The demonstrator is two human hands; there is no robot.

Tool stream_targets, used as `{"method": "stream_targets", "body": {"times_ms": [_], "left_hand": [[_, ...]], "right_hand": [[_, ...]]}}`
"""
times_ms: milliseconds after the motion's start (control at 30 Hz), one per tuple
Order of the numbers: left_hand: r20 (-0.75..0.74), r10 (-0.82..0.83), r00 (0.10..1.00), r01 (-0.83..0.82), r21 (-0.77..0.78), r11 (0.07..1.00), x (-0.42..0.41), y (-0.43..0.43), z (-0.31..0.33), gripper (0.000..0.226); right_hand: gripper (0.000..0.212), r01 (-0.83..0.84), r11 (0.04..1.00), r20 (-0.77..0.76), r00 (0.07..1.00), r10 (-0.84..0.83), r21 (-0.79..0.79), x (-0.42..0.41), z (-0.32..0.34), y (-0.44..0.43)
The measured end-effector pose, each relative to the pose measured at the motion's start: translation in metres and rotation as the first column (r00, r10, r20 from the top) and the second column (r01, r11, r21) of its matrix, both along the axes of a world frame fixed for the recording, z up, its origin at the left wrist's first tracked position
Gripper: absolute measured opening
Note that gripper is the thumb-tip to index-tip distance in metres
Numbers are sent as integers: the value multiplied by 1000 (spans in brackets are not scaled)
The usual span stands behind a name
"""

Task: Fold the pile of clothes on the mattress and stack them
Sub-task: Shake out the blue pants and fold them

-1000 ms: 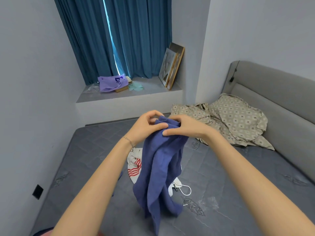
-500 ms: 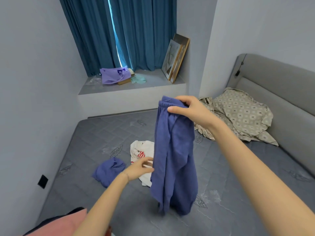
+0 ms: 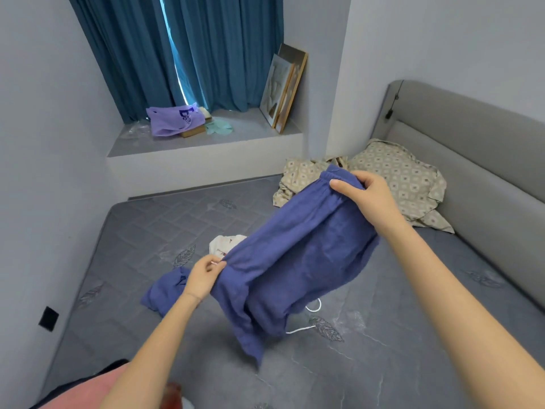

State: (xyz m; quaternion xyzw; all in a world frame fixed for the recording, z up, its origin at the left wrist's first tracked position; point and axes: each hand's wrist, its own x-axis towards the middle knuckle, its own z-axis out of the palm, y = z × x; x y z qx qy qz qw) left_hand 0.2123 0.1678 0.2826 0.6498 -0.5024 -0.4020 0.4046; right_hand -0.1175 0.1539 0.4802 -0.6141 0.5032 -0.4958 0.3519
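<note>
I hold blue trousers (image 3: 298,261) in the air above the grey mattress (image 3: 413,349). My right hand (image 3: 365,196) grips the elastic waistband at the upper right. My left hand (image 3: 203,276) pinches the cloth lower down at the left, so the garment stretches slantwise between them. Its loose end hangs down toward the mattress. Behind it lies a white garment with red print (image 3: 224,245), mostly hidden, with a white cord (image 3: 309,320) trailing out. A second crumpled blue garment (image 3: 162,290) lies on the mattress beside my left wrist.
A patterned beige pillow and sheet (image 3: 398,178) lie against the grey headboard (image 3: 472,137) at the right. A window ledge (image 3: 236,134) holds a purple bag (image 3: 174,119) and leaning picture frames (image 3: 283,90). Pink cloth (image 3: 97,388) shows at the bottom left.
My left hand let go of the waistband, dropped, and took hold of the trousers lower down. The right hand moved right, and the garment went from hanging straight to stretched slantwise.
</note>
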Motion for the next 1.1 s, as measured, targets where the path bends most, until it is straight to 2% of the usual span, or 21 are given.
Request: {"method": "stream_targets", "body": {"times_ms": [200,300,433,567,667,833,967,1100], "left_hand": [[181,-78,980,92,-70,993,21,-6,32,21],[315,-70,946,81,-22,996,5,-22,18,19],[366,-80,927,80,16,997,-45,-36,-13,19],[395,-296,870,236,195,952,-82,-35,-57,25],[370,-361,856,247,322,914,-104,-19,-79,26],[338,-304,891,168,378,910,-137,-2,-84,25],[387,-200,900,81,302,950,-167,-21,-93,23],[515,-227,827,68,309,949,-211,-65,-159,19]], "right_hand": [[32,79,985,21,996,-83,152,-52,-50,-5],[30,138,962,-25,990,-136,237,-73,-95,-14],[33,219,931,-74,976,-206,291,-112,-159,-18],[31,178,897,-78,984,-160,404,-168,-214,-10],[25,122,868,-123,990,-70,482,-204,-246,-9],[27,36,846,-123,992,35,532,-239,-273,-24],[26,78,851,-110,994,-24,519,-260,-301,-45],[31,215,819,-178,974,-140,531,-283,-370,-71]]}}
